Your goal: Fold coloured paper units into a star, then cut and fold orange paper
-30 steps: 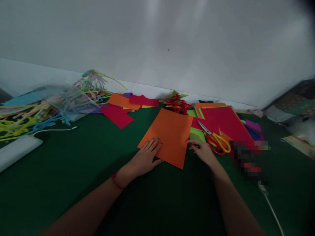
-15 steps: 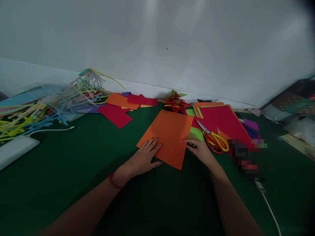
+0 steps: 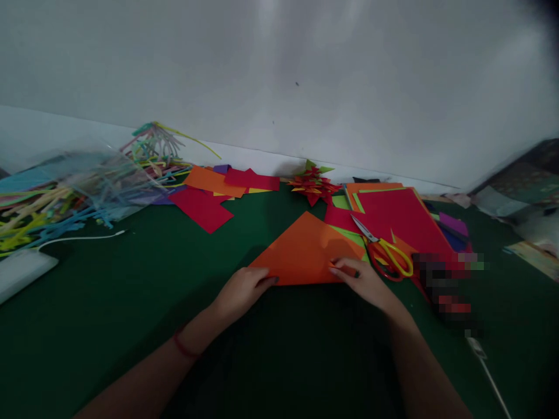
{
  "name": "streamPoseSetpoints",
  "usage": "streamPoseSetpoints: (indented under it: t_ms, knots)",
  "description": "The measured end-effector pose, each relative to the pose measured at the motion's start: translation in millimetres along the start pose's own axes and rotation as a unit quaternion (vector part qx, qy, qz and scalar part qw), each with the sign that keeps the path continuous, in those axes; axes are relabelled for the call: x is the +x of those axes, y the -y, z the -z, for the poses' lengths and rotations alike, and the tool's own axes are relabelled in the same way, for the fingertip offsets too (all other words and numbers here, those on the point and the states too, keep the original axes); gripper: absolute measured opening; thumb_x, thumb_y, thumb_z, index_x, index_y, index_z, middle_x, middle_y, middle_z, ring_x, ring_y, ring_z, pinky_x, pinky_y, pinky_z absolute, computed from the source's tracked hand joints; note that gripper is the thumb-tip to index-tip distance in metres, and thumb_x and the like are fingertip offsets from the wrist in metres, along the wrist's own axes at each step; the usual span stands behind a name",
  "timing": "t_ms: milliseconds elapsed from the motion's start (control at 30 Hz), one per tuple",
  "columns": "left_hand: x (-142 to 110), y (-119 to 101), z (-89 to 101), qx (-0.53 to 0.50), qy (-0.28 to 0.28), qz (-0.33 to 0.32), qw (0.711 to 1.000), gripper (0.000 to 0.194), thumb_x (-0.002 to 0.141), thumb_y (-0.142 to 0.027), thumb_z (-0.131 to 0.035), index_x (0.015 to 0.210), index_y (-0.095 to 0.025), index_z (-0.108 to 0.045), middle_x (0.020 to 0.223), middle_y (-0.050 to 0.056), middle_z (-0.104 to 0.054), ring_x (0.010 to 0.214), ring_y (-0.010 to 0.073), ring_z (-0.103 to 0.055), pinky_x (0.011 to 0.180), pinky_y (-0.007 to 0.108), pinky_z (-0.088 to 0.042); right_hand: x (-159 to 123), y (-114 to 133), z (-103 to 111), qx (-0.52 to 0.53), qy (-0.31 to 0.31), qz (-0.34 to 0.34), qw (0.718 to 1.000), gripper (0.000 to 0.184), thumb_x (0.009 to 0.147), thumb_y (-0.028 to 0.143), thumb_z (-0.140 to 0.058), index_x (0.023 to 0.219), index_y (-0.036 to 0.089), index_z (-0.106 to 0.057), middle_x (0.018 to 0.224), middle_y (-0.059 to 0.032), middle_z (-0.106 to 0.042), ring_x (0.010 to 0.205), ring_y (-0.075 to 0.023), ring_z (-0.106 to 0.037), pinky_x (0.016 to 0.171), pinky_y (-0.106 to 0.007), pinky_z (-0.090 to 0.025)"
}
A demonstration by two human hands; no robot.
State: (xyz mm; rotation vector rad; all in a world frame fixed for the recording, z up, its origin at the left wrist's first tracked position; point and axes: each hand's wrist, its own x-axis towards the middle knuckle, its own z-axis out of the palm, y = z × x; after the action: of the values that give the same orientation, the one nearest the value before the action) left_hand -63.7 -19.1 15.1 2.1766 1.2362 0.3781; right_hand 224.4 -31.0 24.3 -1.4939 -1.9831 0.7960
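Note:
An orange sheet of paper point(image 3: 301, 250) lies in front of me on the green tabletop, one corner pointing away. Its near side shows a straight edge, where the paper appears bent over. My left hand point(image 3: 247, 289) grips the sheet at its near left edge, thumb along that edge and fingertips partly hidden. With thumb and fingers together, my right hand point(image 3: 362, 282) pinches a small corner of the paper at the right. Just beyond that hand lie scissors point(image 3: 384, 250) with yellow and red handles, blades pointing away to the left.
Coloured paper sheets point(image 3: 388, 209) are stacked at right. A spiky red, orange and green paper piece point(image 3: 313, 183) stands near the wall. Red and orange cut pieces point(image 3: 203, 208) and bagged pipe cleaners point(image 3: 109, 174) lie left, with a white corded device point(image 3: 26, 270). A blurred-out object point(image 3: 443, 285) sits right.
The orange sheet has turned, and its near corner has been brought up into a bend. My left hand went from lying flat to gripping the edge; my right hand now pinches the corner.

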Motion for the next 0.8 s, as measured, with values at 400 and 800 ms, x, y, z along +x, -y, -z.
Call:
streamPoseSetpoints:
  t_ms: [400, 800]
  knots:
    - [-2.9, -14.1, -20.4, 0.145, -0.198, -0.061, 0.967, 0.041, 0.09, -0.016, -0.031, 0.13, -0.021, -0.036, 0.135, 0.01, -0.04, 0.124, 0.0242, -0.037, 0.101, 0.047, -0.031, 12.0, 8.8, -21.2, -0.058, -0.013, -0.115, 0.992, 0.032, 0.086, 0.049, -0.036, 0.074, 0.022, -0.049, 0.069, -0.0003, -0.057, 0.065, -0.0169, -0.055, 0.056, -0.027, -0.04]
    - [-4.1, -20.5, -27.2, 0.286, -0.121, -0.054, 0.949, 0.051, 0.088, -0.02, -0.041, 0.136, -0.023, -0.027, 0.144, 0.012, -0.022, 0.13, 0.0291, -0.025, 0.101, 0.055, -0.025, 0.5, 9.3, -7.4, -0.083, 0.025, -0.138, 0.987, 0.025, 0.088, 0.038, -0.036, 0.069, 0.023, -0.041, 0.058, 0.0036, -0.052, 0.054, -0.0141, -0.051, 0.05, -0.024, -0.034]
